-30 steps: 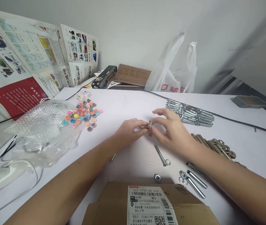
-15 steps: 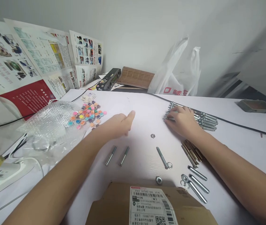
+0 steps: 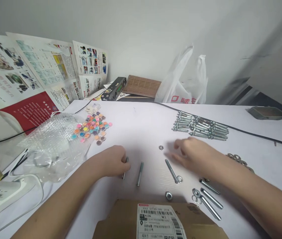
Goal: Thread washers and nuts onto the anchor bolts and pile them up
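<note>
My left hand [image 3: 116, 161] is low over the table with its fingers closed around a slim silver bolt [image 3: 123, 176], whose middle they partly hide. Just right of it lies a second slim bolt [image 3: 140, 174], apart from the fingers. My right hand [image 3: 193, 153] hovers with thumb and curled fingers apart, holding nothing. Near its fingertips are a hex nut [image 3: 161, 147] and a longer bolt [image 3: 171, 171] with a washer [image 3: 179, 179] touching its lower end. A thicker nut [image 3: 168, 196] sits by the cardboard box [image 3: 121, 217].
Rows of silver expansion anchors [image 3: 200, 126] lie beyond my right hand. Metal sleeves [image 3: 212, 198] and washers [image 3: 237, 157] are at right. Coloured discs [image 3: 93, 126] and bubble wrap [image 3: 53, 136] occupy the left. A black cable [image 3: 243, 128] crosses the back, before a white bag [image 3: 180, 89].
My left hand has come down and closed on the slim bolt; both slim bolts have shifted right. My right hand has left the anchors and moved nearer me, uncovering them.
</note>
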Action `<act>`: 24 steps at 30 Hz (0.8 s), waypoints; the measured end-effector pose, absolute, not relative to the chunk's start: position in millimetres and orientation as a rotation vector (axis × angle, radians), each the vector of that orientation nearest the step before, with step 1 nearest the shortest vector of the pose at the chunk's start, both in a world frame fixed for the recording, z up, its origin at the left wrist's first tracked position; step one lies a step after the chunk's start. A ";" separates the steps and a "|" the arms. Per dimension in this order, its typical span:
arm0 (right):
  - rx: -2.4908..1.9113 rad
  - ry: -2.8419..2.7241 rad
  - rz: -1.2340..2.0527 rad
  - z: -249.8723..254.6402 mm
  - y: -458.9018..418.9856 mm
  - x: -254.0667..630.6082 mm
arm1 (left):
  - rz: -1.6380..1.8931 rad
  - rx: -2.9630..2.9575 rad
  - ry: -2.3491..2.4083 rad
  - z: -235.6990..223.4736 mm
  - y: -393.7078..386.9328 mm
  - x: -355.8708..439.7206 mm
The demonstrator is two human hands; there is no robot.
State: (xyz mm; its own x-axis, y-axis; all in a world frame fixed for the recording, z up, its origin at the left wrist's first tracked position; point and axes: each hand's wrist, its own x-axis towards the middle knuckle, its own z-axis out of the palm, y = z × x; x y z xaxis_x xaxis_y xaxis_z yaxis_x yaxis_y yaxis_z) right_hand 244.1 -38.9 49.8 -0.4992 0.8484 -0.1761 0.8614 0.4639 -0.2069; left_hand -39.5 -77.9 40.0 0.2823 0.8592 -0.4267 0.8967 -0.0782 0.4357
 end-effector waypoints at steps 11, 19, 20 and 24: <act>1.207 2.560 -0.578 55.3 -62.0 251.9 | 0.706 2.115 1.384 21.8 -23.8 13.0; 1.090 2.630 -0.823 41.0 -58.6 253.5 | 0.837 2.427 1.125 -19.3 -23.3 19.2; 1.087 2.611 -0.869 43.3 -56.3 252.2 | 0.829 2.436 1.127 -19.3 -23.3 19.2; 1.114 2.543 -1.282 52.5 -39.5 246.0 | 0.783 2.416 1.126 -18.3 -20.0 18.5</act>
